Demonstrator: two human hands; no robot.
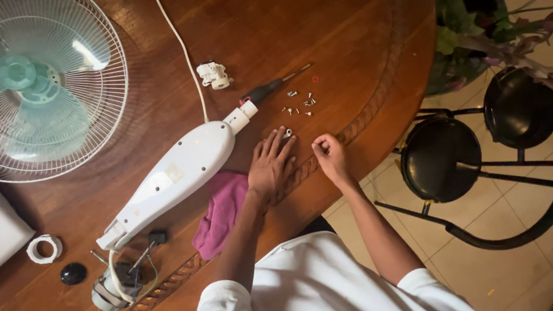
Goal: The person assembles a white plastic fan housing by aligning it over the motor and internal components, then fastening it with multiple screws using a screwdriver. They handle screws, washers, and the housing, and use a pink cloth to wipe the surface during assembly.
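On wooden table [345, 29] | left hand [269, 166] flat, fingers spread, by screws [298, 103] | right hand [330, 156] curled, contents unclear

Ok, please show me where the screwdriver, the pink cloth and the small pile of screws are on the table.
screwdriver [264, 91], head view, on its dark handle.
pink cloth [222, 210], head view, on the middle of the fabric.
screws [298, 103], head view, on the middle of the scattered group.

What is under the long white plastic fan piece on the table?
A crumpled pink cloth pokes out from under the long white plastic fan housing, on the brown wooden table. How far the cloth reaches underneath is hidden.
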